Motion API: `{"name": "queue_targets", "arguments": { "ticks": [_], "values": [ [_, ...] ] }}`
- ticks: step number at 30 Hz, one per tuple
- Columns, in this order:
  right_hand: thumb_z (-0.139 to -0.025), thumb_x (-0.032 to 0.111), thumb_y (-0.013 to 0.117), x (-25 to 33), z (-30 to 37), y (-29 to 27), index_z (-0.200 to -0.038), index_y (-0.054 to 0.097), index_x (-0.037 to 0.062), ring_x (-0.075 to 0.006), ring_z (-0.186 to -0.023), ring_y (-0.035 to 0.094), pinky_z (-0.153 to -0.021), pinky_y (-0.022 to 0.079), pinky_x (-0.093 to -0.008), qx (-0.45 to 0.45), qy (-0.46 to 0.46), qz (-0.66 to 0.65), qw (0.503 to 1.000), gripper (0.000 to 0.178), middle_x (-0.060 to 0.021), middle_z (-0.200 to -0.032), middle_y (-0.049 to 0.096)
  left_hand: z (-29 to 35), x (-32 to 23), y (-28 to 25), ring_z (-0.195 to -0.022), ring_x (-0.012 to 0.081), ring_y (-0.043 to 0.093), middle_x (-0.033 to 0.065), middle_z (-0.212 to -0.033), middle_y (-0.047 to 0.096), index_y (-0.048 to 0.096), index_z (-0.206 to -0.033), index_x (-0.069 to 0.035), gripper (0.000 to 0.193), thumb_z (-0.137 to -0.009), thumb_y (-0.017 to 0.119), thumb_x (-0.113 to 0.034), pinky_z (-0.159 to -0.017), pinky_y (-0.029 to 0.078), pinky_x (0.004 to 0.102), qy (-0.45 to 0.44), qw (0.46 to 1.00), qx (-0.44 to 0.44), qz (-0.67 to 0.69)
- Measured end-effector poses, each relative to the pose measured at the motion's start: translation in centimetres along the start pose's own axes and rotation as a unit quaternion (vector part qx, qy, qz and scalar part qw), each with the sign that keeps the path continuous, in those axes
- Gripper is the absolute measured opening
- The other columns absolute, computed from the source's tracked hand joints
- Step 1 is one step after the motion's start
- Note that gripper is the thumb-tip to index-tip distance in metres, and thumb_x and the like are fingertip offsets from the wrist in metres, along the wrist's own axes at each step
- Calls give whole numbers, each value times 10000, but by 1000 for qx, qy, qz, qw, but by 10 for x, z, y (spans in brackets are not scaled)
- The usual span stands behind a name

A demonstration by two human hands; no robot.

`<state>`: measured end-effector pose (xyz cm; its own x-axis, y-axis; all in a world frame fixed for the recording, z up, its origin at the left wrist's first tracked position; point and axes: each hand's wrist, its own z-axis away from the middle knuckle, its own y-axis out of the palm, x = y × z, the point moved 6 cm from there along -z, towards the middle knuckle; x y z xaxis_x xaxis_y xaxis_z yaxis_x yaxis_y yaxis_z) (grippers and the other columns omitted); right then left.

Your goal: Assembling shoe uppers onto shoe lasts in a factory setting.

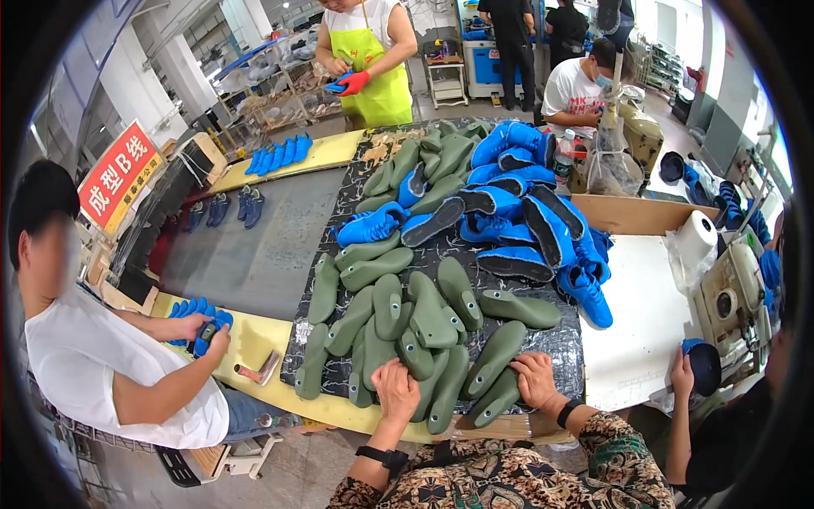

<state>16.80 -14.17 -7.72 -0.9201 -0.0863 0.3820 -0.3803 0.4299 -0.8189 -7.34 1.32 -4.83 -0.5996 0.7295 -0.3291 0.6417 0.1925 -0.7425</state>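
Observation:
A pile of green shoe lasts (432,318) lies on the black-covered table in front of me. My left hand (396,390) is at the near side of the pile, its fingers curled against the end of a green shoe last (378,352). Further right, my right hand (538,382) has its fingers bent over the end of another green shoe last (494,402), which points toward the table's near edge. Blue shoes (517,212) are heaped beyond the lasts, several on their sides with dark soles showing.
A conveyor belt (254,246) with dark shoes runs at the left, edged by a yellow board (263,356). One person (127,365) there handles a blue shoe. Others stand or sit across the table. A white board (636,314) and a sewing machine (731,293) are at the right.

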Motion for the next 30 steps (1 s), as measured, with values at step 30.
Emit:
{"name": "queue_targets", "arguments": {
  "ticks": [30],
  "values": [
    [-864, 157, 444, -16, 23, 6, -1085, 572, 57, -284, -1098, 452, -952, 308, -445, -5, 28, -20, 999, 274, -133, -1126, 516, 5, -9, 6, -773, 349, 554, 186, -802, 599, 575, -765, 8, 144, -824, 553, -122, -687, 409, 455, 121, 990, -27, -72]
  ]
}}
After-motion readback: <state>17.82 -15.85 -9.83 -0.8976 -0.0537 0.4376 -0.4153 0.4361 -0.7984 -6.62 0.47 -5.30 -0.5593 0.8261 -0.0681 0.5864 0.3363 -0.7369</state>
